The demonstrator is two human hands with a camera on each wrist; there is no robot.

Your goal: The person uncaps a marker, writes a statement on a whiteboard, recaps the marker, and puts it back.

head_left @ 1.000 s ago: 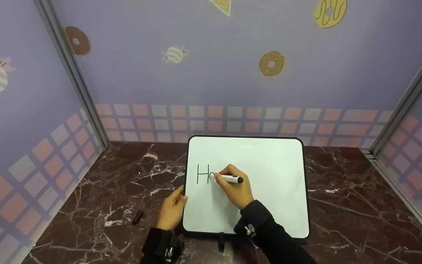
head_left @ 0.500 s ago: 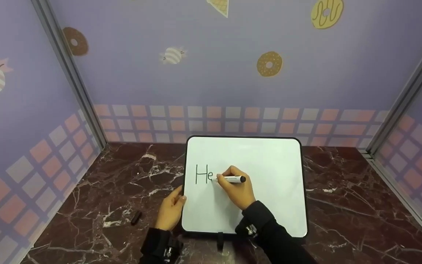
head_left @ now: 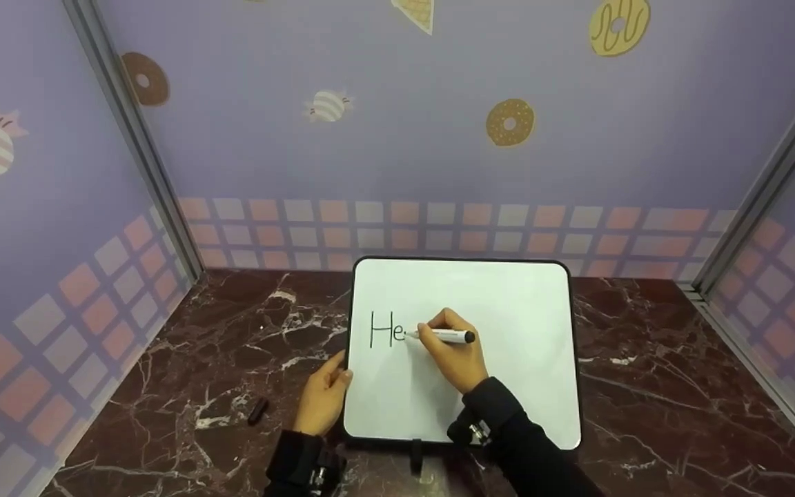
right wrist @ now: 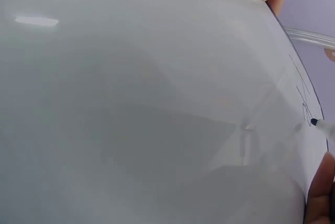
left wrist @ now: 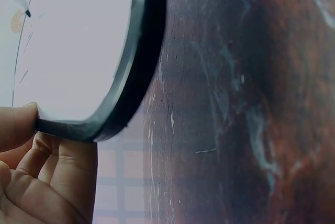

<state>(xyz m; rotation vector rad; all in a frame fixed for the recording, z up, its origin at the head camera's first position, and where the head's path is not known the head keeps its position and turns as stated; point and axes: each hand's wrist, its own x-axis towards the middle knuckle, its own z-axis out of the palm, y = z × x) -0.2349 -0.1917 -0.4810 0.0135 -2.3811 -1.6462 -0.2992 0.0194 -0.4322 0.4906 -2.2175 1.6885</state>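
A whiteboard (head_left: 508, 310) with a black frame leans back on the table. My left hand (head_left: 323, 397) grips its left edge; in the left wrist view the thumb (left wrist: 18, 127) lies on the front and the fingers curl behind the frame. My right hand (head_left: 458, 355) pinches a white marker (head_left: 451, 335) with a black end, its tip at the board just right of the black letters "He" (head_left: 384, 330). The right wrist view shows the marker's dark tip (right wrist: 314, 122) right at the writing, with part of my right hand (right wrist: 320, 195) below it.
A small dark marker cap (head_left: 257, 411) lies on the marbled table (head_left: 183, 386) left of my left hand. A black support piece (head_left: 416, 455) sticks out below the board's bottom edge. A purple patterned wall (head_left: 404, 159) stands close behind the board, with side panels at left and right.
The letter "e" has been drawn beside the "H". My right hand has shifted slightly right with the marker. The left hand keeps its grip on the board's edge.
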